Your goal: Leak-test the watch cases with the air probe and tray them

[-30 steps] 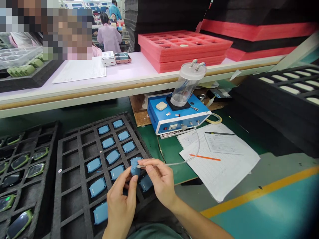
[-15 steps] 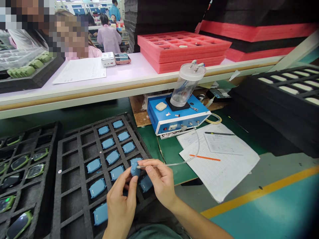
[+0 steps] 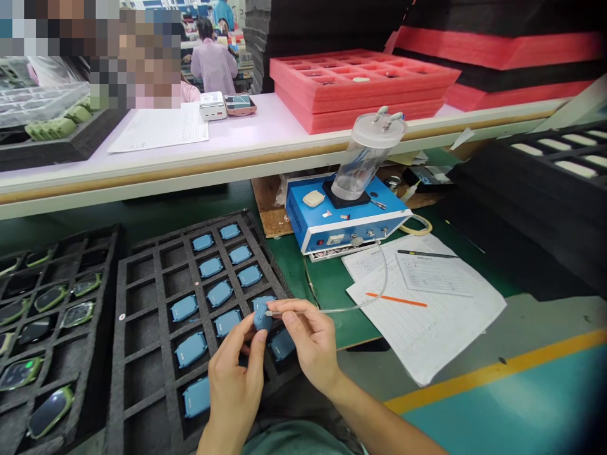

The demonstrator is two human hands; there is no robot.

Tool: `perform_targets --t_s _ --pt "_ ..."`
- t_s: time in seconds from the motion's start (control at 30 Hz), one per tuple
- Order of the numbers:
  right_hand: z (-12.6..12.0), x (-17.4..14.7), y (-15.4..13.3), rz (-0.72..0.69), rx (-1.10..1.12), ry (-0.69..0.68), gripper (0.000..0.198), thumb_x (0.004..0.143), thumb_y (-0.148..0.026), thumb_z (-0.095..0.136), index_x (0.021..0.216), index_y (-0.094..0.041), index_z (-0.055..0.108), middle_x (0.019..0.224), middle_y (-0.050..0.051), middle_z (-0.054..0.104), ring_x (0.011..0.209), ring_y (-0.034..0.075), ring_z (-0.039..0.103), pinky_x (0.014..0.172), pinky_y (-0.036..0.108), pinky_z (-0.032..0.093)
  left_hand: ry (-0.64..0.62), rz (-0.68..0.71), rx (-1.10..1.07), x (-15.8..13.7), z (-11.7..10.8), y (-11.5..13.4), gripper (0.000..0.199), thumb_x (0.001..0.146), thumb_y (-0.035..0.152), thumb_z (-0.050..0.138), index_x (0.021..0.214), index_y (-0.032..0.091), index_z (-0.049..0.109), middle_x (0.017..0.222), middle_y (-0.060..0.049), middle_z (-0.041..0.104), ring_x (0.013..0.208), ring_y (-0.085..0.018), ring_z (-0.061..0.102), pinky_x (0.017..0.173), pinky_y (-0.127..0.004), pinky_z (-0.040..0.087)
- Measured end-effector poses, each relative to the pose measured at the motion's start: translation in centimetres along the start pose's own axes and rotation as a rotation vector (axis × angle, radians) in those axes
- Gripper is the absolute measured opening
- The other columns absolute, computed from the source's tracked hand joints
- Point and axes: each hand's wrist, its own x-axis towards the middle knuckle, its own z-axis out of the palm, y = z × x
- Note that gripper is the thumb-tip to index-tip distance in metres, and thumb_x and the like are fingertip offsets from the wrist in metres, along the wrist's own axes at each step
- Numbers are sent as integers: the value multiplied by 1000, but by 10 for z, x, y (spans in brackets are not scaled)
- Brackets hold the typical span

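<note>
My left hand [image 3: 239,360] pinches a blue watch case [image 3: 262,316] between thumb and fingers, tilted on edge above a black foam tray [image 3: 142,309]. From the right, my right hand [image 3: 310,335] grips the end of a thin clear tube [image 3: 344,309], its tip touching the side of the case. The tube curves back to the front of a blue machine [image 3: 341,221], on which a clear cylinder [image 3: 363,161] stands. Several similar blue cases [image 3: 219,294] lie in the tray's compartments below my hands.
Left of it, another foam tray [image 3: 61,360] holds green-rimmed watches. Papers [image 3: 427,316] with an orange stick [image 3: 397,299] and a black pen [image 3: 427,254] lie right. A shelf [image 3: 256,142] crosses ahead, bearing red foam trays [image 3: 360,88]. Co-workers sit beyond.
The view has shifted slightly, so the surroundings sit a little further right. Both hands keep hold of the watch case and the tube, with the tube tip still against the case.
</note>
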Motion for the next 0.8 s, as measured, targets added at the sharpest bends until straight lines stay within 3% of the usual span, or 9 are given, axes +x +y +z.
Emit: perform_targets --t_s 0.8 --pt "1 1 -4 6 -16 15 16 100 -32 67 100 -23 80 100 7 82 95 20 79 88 32 66 -8 -14 4 0 0 0 23 97 31 66 113 18 78 98 -6 82 76 -16 76 67 -23 61"
